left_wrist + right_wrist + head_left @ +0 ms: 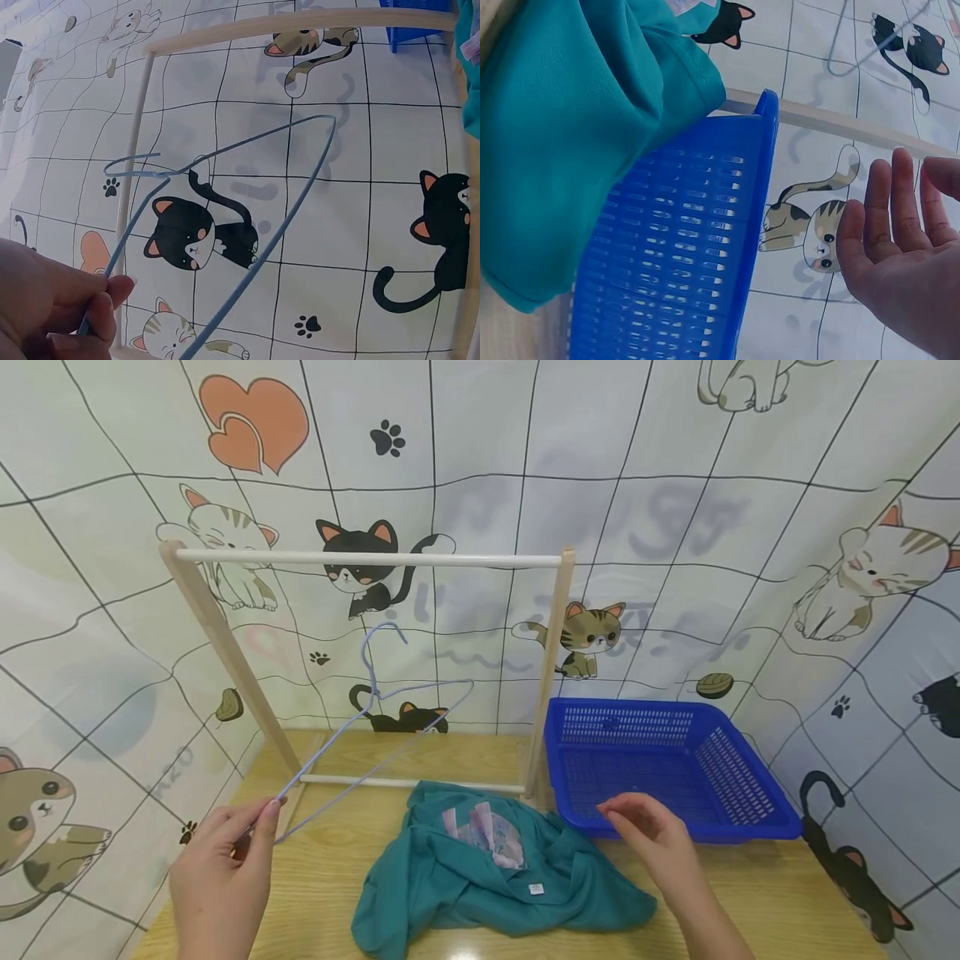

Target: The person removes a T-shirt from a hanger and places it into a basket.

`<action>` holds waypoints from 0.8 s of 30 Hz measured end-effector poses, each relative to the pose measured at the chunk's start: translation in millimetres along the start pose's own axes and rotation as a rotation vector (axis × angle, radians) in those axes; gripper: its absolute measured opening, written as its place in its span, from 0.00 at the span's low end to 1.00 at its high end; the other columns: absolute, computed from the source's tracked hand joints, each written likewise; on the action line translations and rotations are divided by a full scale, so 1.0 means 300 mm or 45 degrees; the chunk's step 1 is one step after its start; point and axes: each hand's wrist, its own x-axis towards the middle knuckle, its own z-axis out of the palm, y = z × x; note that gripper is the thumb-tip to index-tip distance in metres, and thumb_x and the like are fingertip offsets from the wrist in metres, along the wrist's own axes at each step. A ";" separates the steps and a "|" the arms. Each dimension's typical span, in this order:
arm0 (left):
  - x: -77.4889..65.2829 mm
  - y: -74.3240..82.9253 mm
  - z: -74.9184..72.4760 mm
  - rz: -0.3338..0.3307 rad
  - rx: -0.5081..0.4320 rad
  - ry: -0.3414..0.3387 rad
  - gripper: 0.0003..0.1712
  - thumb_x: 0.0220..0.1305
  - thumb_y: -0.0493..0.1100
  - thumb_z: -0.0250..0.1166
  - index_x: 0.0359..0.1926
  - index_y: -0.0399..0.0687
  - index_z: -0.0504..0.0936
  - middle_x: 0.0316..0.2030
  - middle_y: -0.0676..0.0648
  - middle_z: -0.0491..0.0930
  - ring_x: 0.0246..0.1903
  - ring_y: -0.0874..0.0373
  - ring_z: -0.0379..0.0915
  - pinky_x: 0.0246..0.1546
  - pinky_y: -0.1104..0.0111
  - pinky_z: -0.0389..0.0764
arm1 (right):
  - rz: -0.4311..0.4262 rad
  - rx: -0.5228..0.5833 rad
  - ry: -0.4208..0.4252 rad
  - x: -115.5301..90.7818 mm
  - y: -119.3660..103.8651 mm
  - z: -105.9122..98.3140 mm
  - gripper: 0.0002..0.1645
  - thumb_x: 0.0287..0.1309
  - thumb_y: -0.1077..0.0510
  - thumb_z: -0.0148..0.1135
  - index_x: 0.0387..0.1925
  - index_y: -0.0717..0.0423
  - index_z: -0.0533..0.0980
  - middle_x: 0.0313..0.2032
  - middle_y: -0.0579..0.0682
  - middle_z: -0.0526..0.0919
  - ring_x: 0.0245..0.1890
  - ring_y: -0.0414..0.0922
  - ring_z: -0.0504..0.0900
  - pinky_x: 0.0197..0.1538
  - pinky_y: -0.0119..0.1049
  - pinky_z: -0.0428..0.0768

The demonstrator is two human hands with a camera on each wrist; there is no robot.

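Observation:
My left hand (222, 872) pinches one end of a thin blue-violet wire clothes hanger (377, 689) between thumb and fingers. In the head view the hanger is held up at a tilt, its hook at the top, in front of the wooden rack. The left wrist view shows the fingers (105, 300) on the hanger's wire. My right hand (656, 835) hovers over the front of the basket, holding nothing, its fingers loosely bent. A teal garment (480, 877) with a printed patch and a small white label lies crumpled on the table between the hands.
A wooden rack (558, 635) with a white top bar (450, 561) stands behind the garment. At the right is a blue plastic basket (667, 831) with slotted walls. Everything sits on a wood-grain table (315, 893), against a cat-print sheet (480, 443) at back and sides.

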 end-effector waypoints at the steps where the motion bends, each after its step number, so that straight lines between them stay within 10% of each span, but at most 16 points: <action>1: 0.001 0.003 0.006 0.001 -0.005 0.001 0.05 0.59 0.41 0.67 0.34 0.46 0.89 0.22 0.62 0.71 0.19 0.74 0.56 0.21 0.81 0.59 | -0.010 -0.011 -0.013 0.006 -0.001 0.001 0.10 0.62 0.62 0.58 0.44 0.64 0.76 0.41 0.54 0.83 0.44 0.37 0.81 0.47 0.25 0.78; 12: 0.017 0.019 0.043 -0.033 -0.140 0.043 0.06 0.59 0.41 0.67 0.34 0.44 0.89 0.21 0.62 0.72 0.19 0.77 0.62 0.22 0.84 0.64 | -0.168 -0.234 -0.113 0.154 -0.038 0.036 0.11 0.62 0.60 0.59 0.46 0.57 0.75 0.43 0.53 0.83 0.44 0.35 0.79 0.44 0.29 0.78; 24: 0.083 0.103 0.072 0.084 -0.192 0.093 0.08 0.61 0.40 0.65 0.35 0.41 0.88 0.25 0.53 0.78 0.23 0.81 0.64 0.25 0.87 0.65 | -0.058 -0.280 -0.174 0.312 -0.117 0.087 0.27 0.63 0.55 0.59 0.60 0.60 0.65 0.57 0.59 0.72 0.55 0.57 0.74 0.53 0.50 0.75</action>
